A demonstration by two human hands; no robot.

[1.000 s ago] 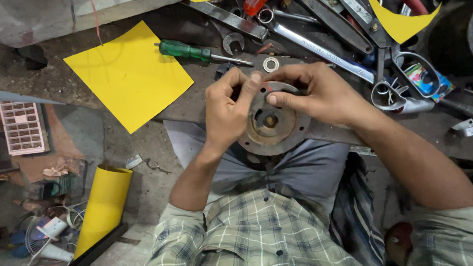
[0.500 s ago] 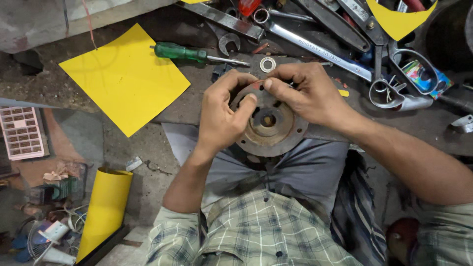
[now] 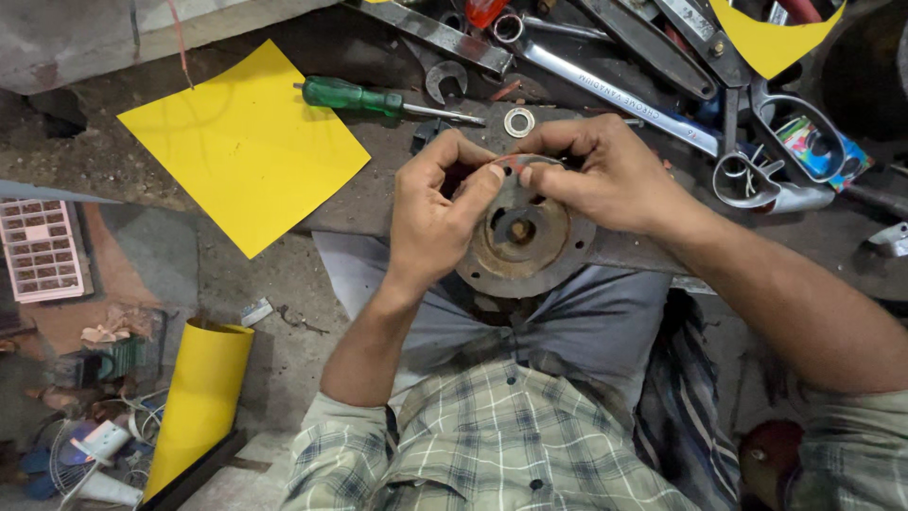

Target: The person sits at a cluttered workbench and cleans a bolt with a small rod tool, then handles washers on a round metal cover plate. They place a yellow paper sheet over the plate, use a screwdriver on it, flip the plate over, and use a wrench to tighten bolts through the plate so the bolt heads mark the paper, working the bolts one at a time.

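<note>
Your left hand (image 3: pixel 435 213) and right hand (image 3: pixel 605 180) meet at the upper rim of a rusty round flange (image 3: pixel 525 237), centre of the frame, resting over your lap. The fingers of both hands are narrow, pinched together on a small reddish piece (image 3: pixel 515 163) at the flange's top edge; what the piece is cannot be told. Left thumb lies across the flange's upper left face; right thumb and forefinger close on the piece from the right. The flange lies flat, central bore and bolt holes facing up.

Just above the hands: a flat washer (image 3: pixel 518 121) on the dark floor, apart from the flange. Left of it a green-handled screwdriver (image 3: pixel 378 99), lying level, tip pointing right toward the washer.

Upper left of the frame: a yellow sheet (image 3: pixel 241 142), flat. Lower left: a yellow roll (image 3: pixel 194 397), standing tilted.

Upper right: a heap of loose tools, not in any container — a long spanner (image 3: pixel 605 85) running diagonally, other wrenches crossing above it, scissors (image 3: pixel 757 175) just beside your right wrist. A cut yellow scrap (image 3: pixel 776 33) lies over the tools at the top edge.

Far left edge: a white gridded tray (image 3: pixel 38 248); the cells hold small dark items too small to identify.
</note>
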